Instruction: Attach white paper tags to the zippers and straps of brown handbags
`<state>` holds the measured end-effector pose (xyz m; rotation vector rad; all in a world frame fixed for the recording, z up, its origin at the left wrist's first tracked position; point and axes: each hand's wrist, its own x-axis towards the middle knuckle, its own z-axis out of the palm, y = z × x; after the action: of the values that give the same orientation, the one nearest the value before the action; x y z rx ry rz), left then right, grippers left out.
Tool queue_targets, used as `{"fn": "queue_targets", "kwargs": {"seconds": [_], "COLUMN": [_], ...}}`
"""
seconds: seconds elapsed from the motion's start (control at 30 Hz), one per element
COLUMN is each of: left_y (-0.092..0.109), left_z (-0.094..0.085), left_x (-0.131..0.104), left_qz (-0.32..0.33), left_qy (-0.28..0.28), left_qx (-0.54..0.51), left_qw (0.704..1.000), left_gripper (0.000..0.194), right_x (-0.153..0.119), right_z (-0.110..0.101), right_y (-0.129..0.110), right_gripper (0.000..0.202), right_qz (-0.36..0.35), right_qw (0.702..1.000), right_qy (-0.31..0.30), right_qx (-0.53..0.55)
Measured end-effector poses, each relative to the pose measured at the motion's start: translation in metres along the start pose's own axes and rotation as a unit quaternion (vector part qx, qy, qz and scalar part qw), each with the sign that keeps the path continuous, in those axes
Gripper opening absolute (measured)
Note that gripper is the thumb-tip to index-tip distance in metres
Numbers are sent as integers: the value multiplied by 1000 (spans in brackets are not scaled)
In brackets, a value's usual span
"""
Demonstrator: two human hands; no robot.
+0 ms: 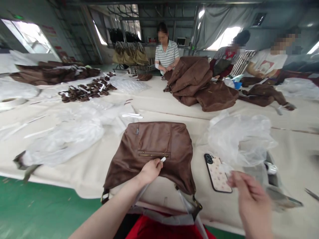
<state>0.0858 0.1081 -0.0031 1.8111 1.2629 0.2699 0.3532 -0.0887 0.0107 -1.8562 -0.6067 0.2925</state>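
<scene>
A brown leather-look bag lies flat on the cloth-covered table in front of me, its strap end with metal hardware hanging toward me. My left hand pinches a small white wrapped zipper pull at the right end of the bag's front zipper. To the right, my right hand is raised and smeared by motion, thumb and fingers together. A small translucent scrap of plastic shows at its fingertips, over a phone in a patterned case.
Crumpled clear plastic bags lie at right, with more plastic at left. Brown bags are heaped beyond. Dark straps lie at the far left. Scissors sit at the right edge. A person stands across the table; others work at right.
</scene>
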Motion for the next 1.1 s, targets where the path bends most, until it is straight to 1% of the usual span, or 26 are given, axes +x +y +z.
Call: {"fn": "queue_targets", "kwargs": {"seconds": [0.03,0.07,0.1,0.13,0.17,0.2,0.27,0.33,0.4,0.53,0.7,0.77,0.83,0.93,1.03,1.1], "left_y": [1,3,3,4,4,4,4,3,2,-1,-1,0,0,0,2,4], "left_z": [-1,-1,-2,-2,-3,-3,-4,-6,-7,-8,-3,-3,-6,-12,-15,-14], "left_x": [-1,-3,-3,-4,-4,-4,-4,-5,-7,-7,0,2,2,-3,-10,-15], "left_qz": [7,12,17,22,28,35,50,62,67,58,4,-31,-68,-111,-132,-129], "left_qy": [0,0,0,0,0,-1,-6,-15,-25,-36,-26,-40,-75,-148,-223,-256], "left_qx": [10,18,24,30,33,34,31,19,3,-43,-123,-170,-225,-305,-365,-396], "left_qw": [1000,1000,1000,999,999,999,998,998,997,997,992,984,969,934,894,872], "left_gripper": [27,28,28,28,28,27,25,24,24,25,34,36,38,38,31,28], "right_x": [-4,-7,-10,-14,-17,-21,-25,-27,-27,-26,-26,-25,-23,-22,-24,-26], "right_z": [33,65,95,120,141,158,178,186,189,192,192,189,185,184,188,191], "right_y": [-19,-36,-50,-61,-68,-71,-70,-64,-57,-50,-47,-46,-45,-44,-41,-38], "right_gripper": [37,36,36,36,36,36,35,35,33,27,19,14,11,9,10,12], "right_qz": [-6,2,21,43,50,58,70,86,102,127,137,135,135,134,121,105], "right_qw": [994,976,949,924,908,895,881,871,865,863,859,850,839,827,827,831], "right_qy": [-94,-200,-284,-346,-382,-408,-437,-458,-469,-474,-483,-498,-516,-534,-541,-538], "right_qx": [46,91,133,160,167,171,165,156,145,121,100,105,111,110,100,97]}}
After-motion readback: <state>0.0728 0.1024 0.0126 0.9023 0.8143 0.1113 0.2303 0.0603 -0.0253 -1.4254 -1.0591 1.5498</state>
